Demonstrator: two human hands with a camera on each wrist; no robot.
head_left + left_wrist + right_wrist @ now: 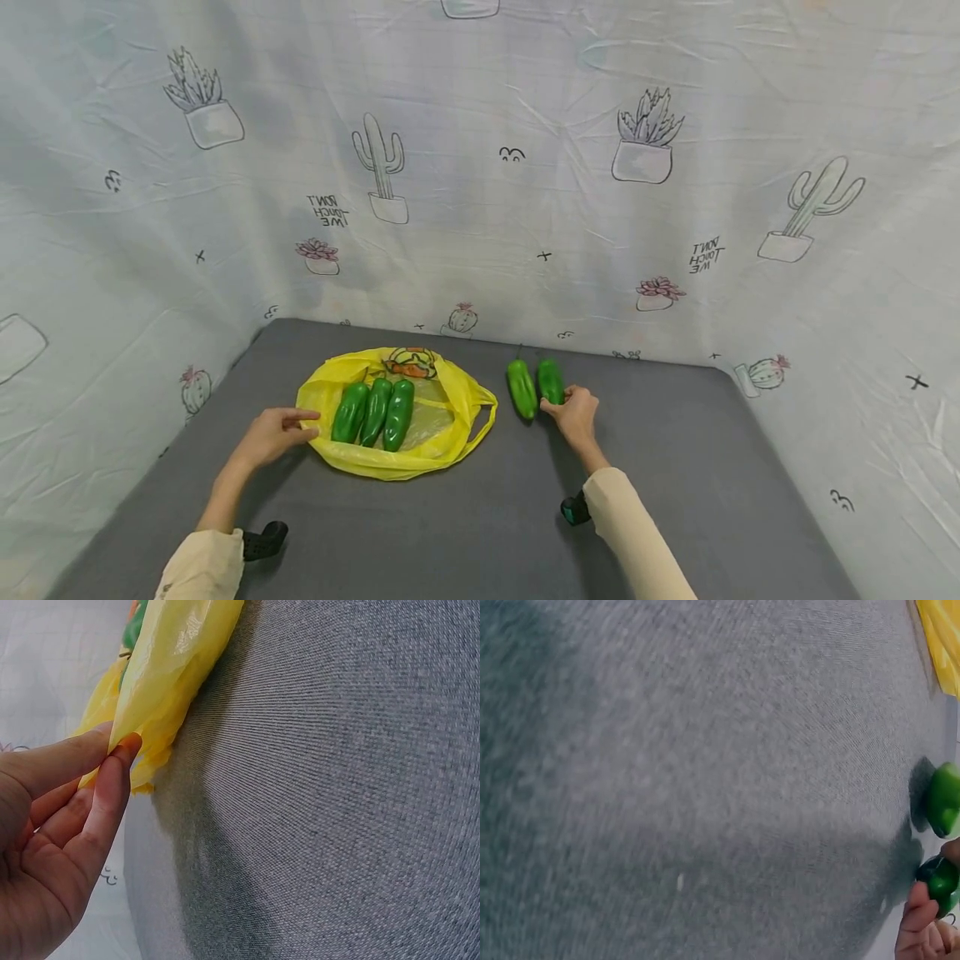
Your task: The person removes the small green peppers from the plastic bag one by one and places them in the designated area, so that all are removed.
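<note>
Peppers (377, 412), three side by side, lie in the yellow bag (382, 468) on the left of the desk (450, 537). The left grip (273, 435) pinches the bag's left edge between thumb and fingers. To the right, the right grip (576, 415) pinches the near end of a dark pepper (551, 380), just right of a lighter pepper (522, 390).

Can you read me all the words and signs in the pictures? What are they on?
"DON'T TOUCH ME", written backwards on the left of the white cloth.
"DON'T TOUCH ME", backwards again, on the cloth's right.
"X": small cross marks, scattered on the cloth.
The yellow bag has a colourful print, but I can't make out any letters there.
</note>
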